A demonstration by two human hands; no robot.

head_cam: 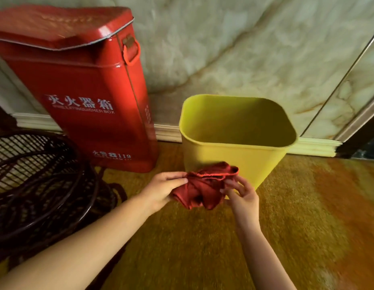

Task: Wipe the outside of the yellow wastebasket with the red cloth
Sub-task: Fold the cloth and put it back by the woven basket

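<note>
The yellow wastebasket [234, 158] stands upright on the floor by the marble wall, with its mouth facing up and nothing visible inside. A crumpled red cloth [202, 185] hangs in front of its near side, low down. My left hand [163, 189] pinches the cloth's left end. My right hand [242, 193] grips the cloth's right end with its fingertips. The cloth hides the lower front corner of the wastebasket; I cannot tell whether it touches the wall of the basket.
A tall red fire extinguisher box [81, 91] stands left of the wastebasket against the wall. A dark wicker chair [35, 185] fills the left foreground. Shiny amber floor [307, 216] stretches to the right. A white baseboard [316, 146] runs along the wall.
</note>
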